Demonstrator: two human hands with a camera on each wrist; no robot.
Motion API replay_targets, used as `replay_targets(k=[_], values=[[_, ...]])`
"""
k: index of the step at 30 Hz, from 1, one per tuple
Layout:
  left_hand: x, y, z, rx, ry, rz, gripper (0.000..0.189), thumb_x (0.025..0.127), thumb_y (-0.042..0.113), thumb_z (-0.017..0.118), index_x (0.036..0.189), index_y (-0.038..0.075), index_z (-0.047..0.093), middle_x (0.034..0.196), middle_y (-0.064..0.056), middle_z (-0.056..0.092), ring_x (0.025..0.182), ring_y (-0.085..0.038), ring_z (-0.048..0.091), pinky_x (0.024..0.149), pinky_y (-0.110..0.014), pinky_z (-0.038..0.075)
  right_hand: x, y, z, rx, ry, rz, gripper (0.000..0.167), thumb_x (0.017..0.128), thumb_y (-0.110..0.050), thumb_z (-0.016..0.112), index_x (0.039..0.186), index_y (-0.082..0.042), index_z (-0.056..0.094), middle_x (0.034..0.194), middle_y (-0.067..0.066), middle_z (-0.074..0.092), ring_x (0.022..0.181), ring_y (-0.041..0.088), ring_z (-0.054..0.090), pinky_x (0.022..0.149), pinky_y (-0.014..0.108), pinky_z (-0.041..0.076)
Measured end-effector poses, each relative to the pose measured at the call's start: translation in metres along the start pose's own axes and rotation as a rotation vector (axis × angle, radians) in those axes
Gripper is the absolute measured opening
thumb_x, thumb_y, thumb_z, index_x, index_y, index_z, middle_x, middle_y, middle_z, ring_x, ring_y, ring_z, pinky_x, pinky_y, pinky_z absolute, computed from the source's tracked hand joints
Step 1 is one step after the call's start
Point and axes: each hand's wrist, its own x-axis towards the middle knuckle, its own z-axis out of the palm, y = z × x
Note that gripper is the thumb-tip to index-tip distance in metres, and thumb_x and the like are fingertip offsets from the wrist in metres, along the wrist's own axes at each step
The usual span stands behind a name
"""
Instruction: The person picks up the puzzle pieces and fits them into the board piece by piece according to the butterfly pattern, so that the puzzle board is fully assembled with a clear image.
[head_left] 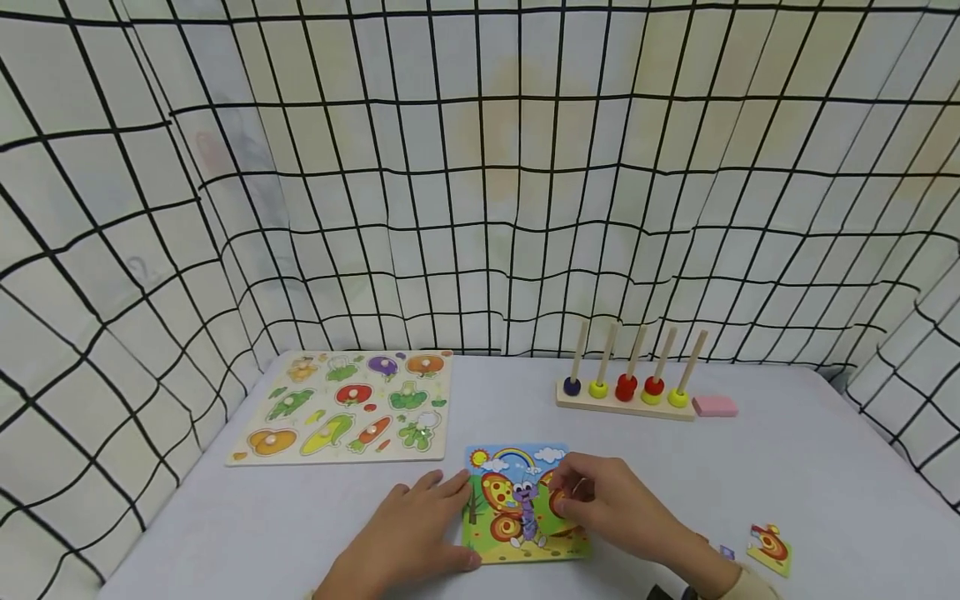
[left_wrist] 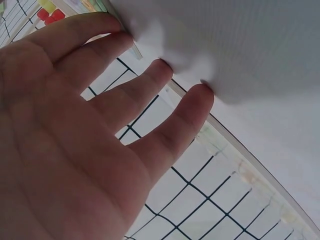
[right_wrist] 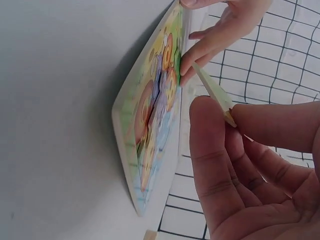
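Right hand (head_left: 618, 504): pinches, thumb against index finger, a thin flat puzzle piece with a printed face of green and orange (right_wrist: 214, 90). The piece is tilted on edge and apart from the surface below it in the right-wrist view. Left hand (head_left: 411, 529): fingers spread, fingertips at the left edge of a square, flat jigsaw board printed with a purple butterfly (head_left: 555, 553), thumb at its lower-left corner. Board lies flat in the lower middle of the head frame.

Step in hand, judged: bringing the held piece to the board's right side, where the butterfly's wing belongs. Next move calls for turning the piece flat, matching its outline to the spot and pressing it in while the left hand steadies the board. Exact gap: hidden by the right hand, cannot tell.

Waiting at lower right: 1 loose piece with an orange swirl on green and yellow (head_left: 770, 550); beside it a small purplish piece (head_left: 727, 552), partly hidden by the right arm.

Holders: pale wooden stand with 5 upright pegs (head_left: 621, 405), right of centre, carries blue, yellow and red beads. Cream rectangular vegetable board (head_left: 337, 458), left of centre, bears vegetable shapes, among them a carrot and an eggplant.
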Motion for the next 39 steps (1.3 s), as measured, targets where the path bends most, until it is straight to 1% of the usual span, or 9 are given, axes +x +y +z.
replay_targets(k=[4,8,12,17,22,25,29,35,39], values=[[0.002,0.002,0.0,0.007,0.003,-0.004,0.088,0.083,0.057,0.087,0.151,0.009,0.062,0.162,-0.005,0.052,0.149,-0.042,0.042,0.112,-0.07,0.04,0.007,-0.004,0.005,-0.008,-0.007,-0.005,0.009,0.097,-0.006,0.078,0.103,-0.01,0.072,0.091,-0.003,0.069,0.082,0.02,0.064,0.068,0.026,0.058],[0.002,0.002,0.0,0.012,0.005,-0.006,0.088,0.083,0.058,0.088,0.151,0.009,0.062,0.162,-0.005,0.052,0.148,-0.042,0.043,0.111,-0.07,0.041,0.013,-0.009,0.009,-0.038,0.001,-0.041,0.009,0.098,-0.006,0.077,0.101,-0.011,0.071,0.091,-0.005,0.07,0.084,0.018,0.065,0.07,0.026,0.058],[0.002,0.002,0.001,0.011,0.003,-0.008,0.087,0.082,0.057,0.088,0.15,0.009,0.063,0.161,-0.006,0.053,0.148,-0.042,0.043,0.111,-0.071,0.04,0.02,-0.013,0.013,-0.027,0.006,-0.064,0.007,0.098,-0.007,0.077,0.1,-0.01,0.071,0.092,-0.006,0.07,0.084,0.016,0.067,0.072,0.026,0.058],[0.002,0.001,0.0,0.007,0.006,-0.01,0.087,0.082,0.057,0.089,0.15,0.009,0.063,0.161,-0.005,0.053,0.148,-0.042,0.043,0.11,-0.071,0.04,0.029,-0.016,0.02,-0.004,-0.001,-0.072,0.007,0.096,-0.007,0.078,0.099,-0.007,0.072,0.088,-0.005,0.069,0.081,0.014,0.066,0.069,0.025,0.058],[0.002,0.0,0.0,0.009,0.011,0.004,0.088,0.082,0.058,0.088,0.151,0.009,0.063,0.161,-0.005,0.053,0.147,-0.042,0.044,0.109,-0.071,0.042,0.034,-0.017,0.028,-0.006,-0.007,-0.08,0.006,0.095,-0.005,0.077,0.094,-0.007,0.071,0.084,-0.006,0.066,0.078,0.012,0.063,0.068,0.024,0.056],[0.002,0.001,0.0,0.009,0.01,0.008,0.088,0.082,0.058,0.088,0.15,0.009,0.063,0.16,-0.005,0.054,0.146,-0.041,0.045,0.108,-0.071,0.043,0.037,-0.017,0.034,0.006,-0.025,-0.067,0.009,0.095,-0.004,0.076,0.092,-0.009,0.07,0.081,-0.006,0.066,0.072,0.011,0.063,0.063,0.023,0.055],[0.003,0.001,0.0,0.011,0.01,0.009,0.087,0.082,0.058,0.088,0.15,0.009,0.063,0.16,-0.005,0.055,0.146,-0.041,0.045,0.108,-0.071,0.043,0.04,-0.02,0.042,0.004,-0.033,-0.028,0.014,0.094,-0.004,0.079,0.089,-0.011,0.067,0.077,-0.005,0.064,0.065,0.01,0.06,0.053,0.021,0.051],[0.003,0.002,0.0,0.008,0.014,0.006,0.089,0.082,0.058,0.088,0.151,0.009,0.062,0.159,-0.004,0.055,0.146,-0.04,0.046,0.108,-0.07,0.043,0.044,-0.022,0.051,-0.028,-0.023,0.022,0.018,0.093,-0.005,0.08,0.086,-0.012,0.064,0.072,-0.005,0.062,0.062,0.009,0.057,0.052,0.02,0.047],[0.003,0.002,-0.001,0.009,0.013,0.004,0.089,0.082,0.059,0.088,0.151,0.009,0.062,0.159,-0.004,0.055,0.145,-0.04,0.046,0.108,-0.069,0.043,0.044,-0.022,0.055,-0.022,-0.027,0.031,0.019,0.092,-0.005,0.079,0.085,-0.012,0.064,0.07,-0.005,0.063,0.06,0.01,0.059,0.052,0.021,0.045]])
